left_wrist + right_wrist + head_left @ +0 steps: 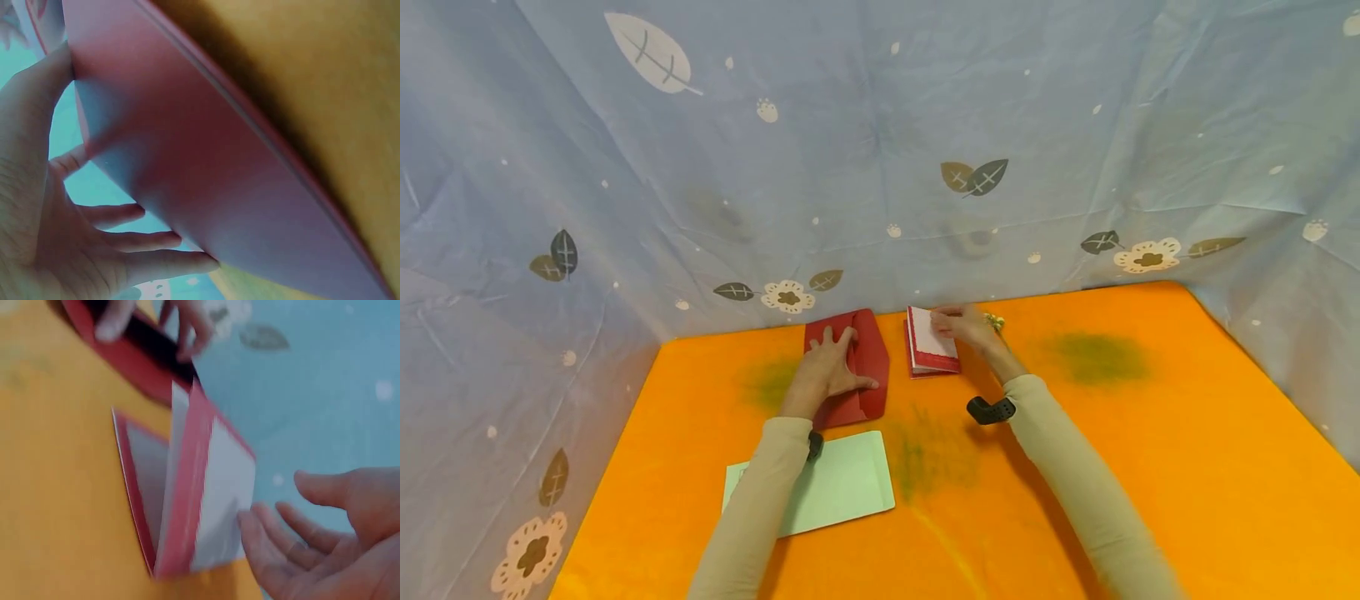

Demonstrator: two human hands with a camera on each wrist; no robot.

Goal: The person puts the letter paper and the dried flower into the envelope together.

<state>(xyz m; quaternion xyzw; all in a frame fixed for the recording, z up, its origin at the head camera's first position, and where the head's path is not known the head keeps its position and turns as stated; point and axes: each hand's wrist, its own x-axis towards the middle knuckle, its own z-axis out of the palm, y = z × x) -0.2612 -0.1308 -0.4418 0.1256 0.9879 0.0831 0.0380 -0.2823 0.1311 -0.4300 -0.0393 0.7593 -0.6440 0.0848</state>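
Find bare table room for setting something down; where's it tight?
Bare: orange tabletop right of the right sleeve, out to the curtain; a smaller patch between that sleeve and the mint envelope. Crowded: the back, left hand on red envelope, right hand at folded card, narrow gap between envelope and card.

Soft, bright light fills my head view; my right sleeve [1082,483] casts a shadow on the surface [1210,500], and my right hand [966,327] looks slightly blurred. At my left wrist it's dimmer, with smudgy shade across the envelope [181,144]; at my right, the card [222,487] looks hazy, streaked.
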